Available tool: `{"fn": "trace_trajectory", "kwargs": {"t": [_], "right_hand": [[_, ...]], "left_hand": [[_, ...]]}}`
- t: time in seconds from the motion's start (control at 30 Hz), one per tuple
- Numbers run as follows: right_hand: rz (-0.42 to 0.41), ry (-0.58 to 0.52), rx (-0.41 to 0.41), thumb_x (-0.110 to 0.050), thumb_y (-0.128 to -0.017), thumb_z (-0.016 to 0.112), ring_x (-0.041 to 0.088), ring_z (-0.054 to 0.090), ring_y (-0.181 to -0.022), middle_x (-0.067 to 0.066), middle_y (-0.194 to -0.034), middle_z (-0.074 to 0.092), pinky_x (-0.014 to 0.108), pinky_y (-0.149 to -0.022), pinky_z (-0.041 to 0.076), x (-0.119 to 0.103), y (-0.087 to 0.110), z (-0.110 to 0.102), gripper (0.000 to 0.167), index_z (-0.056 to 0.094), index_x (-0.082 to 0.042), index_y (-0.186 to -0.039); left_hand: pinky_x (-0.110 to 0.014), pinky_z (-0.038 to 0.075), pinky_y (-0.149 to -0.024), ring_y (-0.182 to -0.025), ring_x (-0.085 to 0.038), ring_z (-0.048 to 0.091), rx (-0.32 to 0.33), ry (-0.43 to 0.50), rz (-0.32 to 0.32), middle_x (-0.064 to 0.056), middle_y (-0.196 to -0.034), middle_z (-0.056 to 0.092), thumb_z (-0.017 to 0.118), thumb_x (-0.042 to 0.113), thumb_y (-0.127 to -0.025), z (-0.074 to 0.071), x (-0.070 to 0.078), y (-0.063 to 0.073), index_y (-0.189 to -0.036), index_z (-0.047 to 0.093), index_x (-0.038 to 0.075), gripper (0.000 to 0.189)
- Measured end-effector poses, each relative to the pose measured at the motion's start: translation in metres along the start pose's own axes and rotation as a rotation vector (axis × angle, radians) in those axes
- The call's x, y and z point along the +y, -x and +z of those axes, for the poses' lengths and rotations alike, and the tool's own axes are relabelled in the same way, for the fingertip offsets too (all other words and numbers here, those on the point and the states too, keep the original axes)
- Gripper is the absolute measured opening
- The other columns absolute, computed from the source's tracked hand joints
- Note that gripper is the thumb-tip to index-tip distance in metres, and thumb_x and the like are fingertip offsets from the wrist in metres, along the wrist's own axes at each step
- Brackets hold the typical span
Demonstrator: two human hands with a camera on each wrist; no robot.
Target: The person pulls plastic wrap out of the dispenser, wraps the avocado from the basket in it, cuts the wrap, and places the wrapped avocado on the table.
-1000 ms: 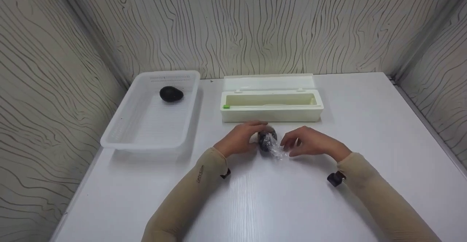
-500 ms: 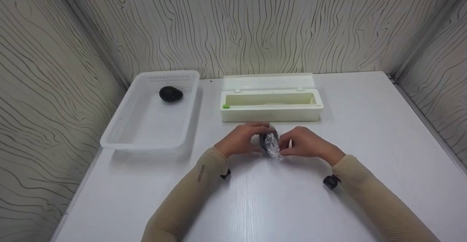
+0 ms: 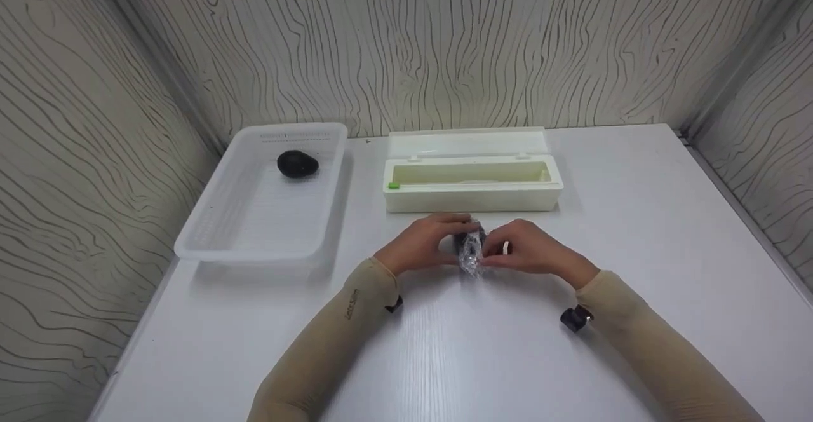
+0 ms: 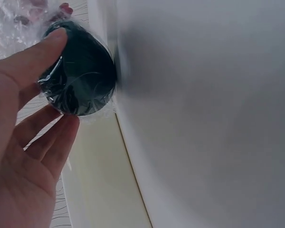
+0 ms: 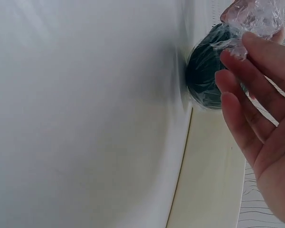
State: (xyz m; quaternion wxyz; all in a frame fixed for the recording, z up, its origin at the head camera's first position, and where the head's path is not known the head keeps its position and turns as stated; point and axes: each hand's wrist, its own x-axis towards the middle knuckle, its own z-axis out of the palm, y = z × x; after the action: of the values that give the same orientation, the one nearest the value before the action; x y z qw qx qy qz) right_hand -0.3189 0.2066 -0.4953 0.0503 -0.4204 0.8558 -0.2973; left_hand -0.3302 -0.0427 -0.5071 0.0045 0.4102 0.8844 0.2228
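Observation:
A dark avocado [image 4: 83,71] wrapped in clear cling film [image 3: 470,257] rests on the white table, in front of a long cream box. My left hand [image 3: 420,243] holds it from the left, thumb on the near side and fingers on the far side. The film bunches up loosely on top and toward the near right. From the right side, my right hand [image 3: 535,248] pinches a loose bit of that film between thumb and forefinger, as the right wrist view shows. Its other fingers lie loosely curled beside the wrapped avocado.
The cream box [image 3: 473,203], with its lid [image 3: 467,142] open behind and a green slider [image 3: 394,185] on its front rail, stands just beyond my hands. At the left is a translucent tray [image 3: 260,255] with another dark avocado [image 3: 298,164]. Wood-patterned walls enclose the table.
My right hand has moved left to the wrapped avocado and taken hold of the loose film. The bunched film has shifted in against the avocado. My left hand stays nearly in place.

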Motion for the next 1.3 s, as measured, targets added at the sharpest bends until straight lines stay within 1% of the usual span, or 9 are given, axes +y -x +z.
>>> {"fn": "trace_trajectory", "kwargs": {"t": [0.17,0.37,0.53,0.7,0.8,0.93,1.1,1.2,1.3], "right_hand": [[0.016,-0.039,0.022,-0.032,-0.085,0.076,0.000,0.061,-0.069,-0.015,-0.078,0.069,0.022,-0.061,0.053,-0.002,-0.001,0.003,0.006,0.073,-0.027,-0.085],[0.030,-0.094,0.018,-0.026,-0.083,0.078,0.002,0.066,-0.072,-0.013,-0.080,0.072,0.023,-0.065,0.057,-0.005,-0.002,0.001,0.005,0.075,-0.022,-0.086],[0.036,-0.054,0.028,-0.022,-0.081,0.080,0.001,0.062,-0.068,-0.014,-0.076,0.069,0.022,-0.062,0.054,-0.004,-0.002,0.000,0.008,0.073,-0.024,-0.082],[0.032,-0.122,-0.005,-0.019,-0.077,0.083,0.006,0.064,-0.071,-0.010,-0.081,0.069,0.027,-0.064,0.057,-0.004,0.000,-0.001,0.019,0.069,-0.025,-0.089],[0.002,-0.150,-0.015,-0.015,-0.076,0.084,0.009,0.066,-0.074,-0.007,-0.085,0.070,0.030,-0.064,0.059,-0.005,0.000,0.000,0.029,0.065,-0.022,-0.098],[-0.044,-0.141,0.022,-0.014,-0.076,0.084,0.008,0.067,-0.073,-0.005,-0.083,0.070,0.030,-0.062,0.059,-0.007,-0.002,0.003,0.037,0.061,-0.018,-0.105],[-0.103,-0.124,0.072,-0.016,-0.078,0.083,0.004,0.067,-0.073,-0.005,-0.084,0.072,0.029,-0.057,0.057,-0.010,-0.006,0.005,0.040,0.065,-0.021,-0.113],[-0.160,-0.101,0.110,-0.014,-0.080,0.081,0.004,0.065,-0.072,-0.005,-0.085,0.071,0.026,-0.056,0.056,-0.008,-0.007,0.007,0.033,0.069,-0.021,-0.110],[-0.206,-0.076,0.153,-0.012,-0.081,0.079,0.004,0.063,-0.071,-0.005,-0.086,0.070,0.024,-0.056,0.056,-0.005,-0.008,0.010,0.022,0.072,-0.017,-0.102]], "left_hand": [[-0.034,0.035,-0.116,-0.142,-0.014,0.039,-0.035,-0.010,0.021,0.003,-0.152,0.043,0.071,0.047,-0.086,-0.002,0.000,0.002,-0.144,0.047,0.029,0.066],[-0.036,0.036,-0.116,-0.143,-0.014,0.036,-0.080,0.005,0.021,0.003,-0.155,0.040,0.064,0.049,-0.091,-0.007,0.000,0.003,-0.146,0.044,0.032,0.061],[-0.035,0.035,-0.116,-0.142,-0.013,0.039,-0.040,0.027,0.000,0.005,-0.152,0.043,0.061,0.048,-0.093,-0.003,0.001,0.002,-0.143,0.048,0.033,0.054],[-0.032,0.037,-0.115,-0.138,-0.011,0.044,0.026,0.083,-0.062,0.007,-0.145,0.052,0.063,0.038,-0.094,0.001,0.002,0.000,-0.137,0.056,0.030,0.044],[-0.031,0.038,-0.114,-0.135,-0.011,0.046,0.049,0.096,-0.094,0.007,-0.141,0.055,0.064,0.031,-0.094,0.001,0.003,-0.001,-0.135,0.058,0.028,0.041],[-0.032,0.039,-0.113,-0.131,-0.013,0.050,0.051,0.070,-0.125,0.006,-0.138,0.057,0.065,0.030,-0.093,0.003,0.006,-0.003,-0.134,0.059,0.026,0.042],[-0.032,0.043,-0.109,-0.124,-0.014,0.054,0.081,0.053,-0.151,0.006,-0.130,0.062,0.068,0.030,-0.090,0.004,0.009,-0.005,-0.132,0.060,0.026,0.044],[-0.031,0.043,-0.108,-0.123,-0.012,0.054,0.088,0.072,-0.143,0.008,-0.129,0.062,0.067,0.033,-0.091,0.005,0.008,-0.004,-0.132,0.060,0.029,0.042],[-0.033,0.039,-0.113,-0.131,-0.011,0.049,0.058,0.115,-0.125,0.009,-0.138,0.057,0.061,0.038,-0.095,0.004,0.004,-0.002,-0.135,0.057,0.033,0.040]]}}
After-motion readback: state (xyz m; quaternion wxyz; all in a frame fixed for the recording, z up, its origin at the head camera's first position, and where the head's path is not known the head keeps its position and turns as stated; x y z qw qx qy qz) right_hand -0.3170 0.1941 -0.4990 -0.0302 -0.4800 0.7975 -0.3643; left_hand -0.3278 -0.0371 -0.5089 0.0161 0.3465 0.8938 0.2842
